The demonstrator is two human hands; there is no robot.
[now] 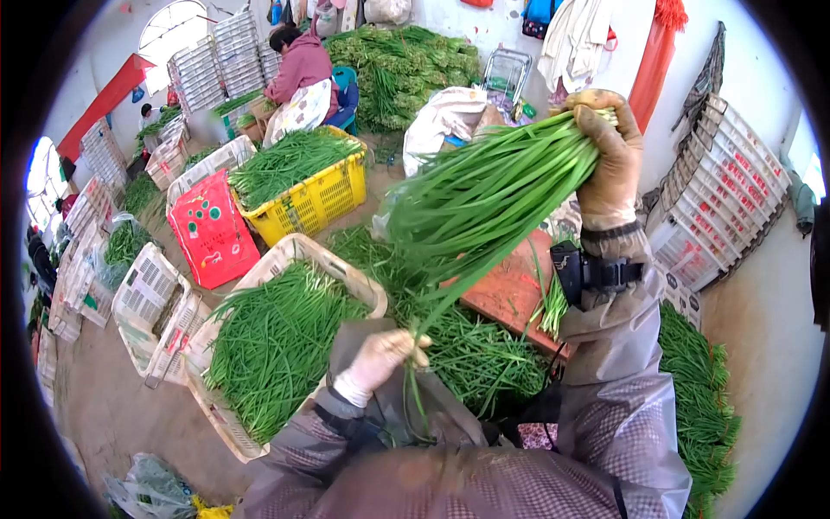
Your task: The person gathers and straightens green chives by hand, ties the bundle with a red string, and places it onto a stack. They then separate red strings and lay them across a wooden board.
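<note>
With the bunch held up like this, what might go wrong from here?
The right grip holds the green bunch by one end, so loose stalks might slip out. The left grip pinches a few strands, which may tear if tugged. The nearby crate of greens looks full, so a knock could spill some.

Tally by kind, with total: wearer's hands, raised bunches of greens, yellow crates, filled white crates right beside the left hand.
Wearer's hands (left hand, right hand): 2
Raised bunch of greens: 1
Yellow crate: 1
Filled white crate beside the left hand: 1
Total: 5
</note>
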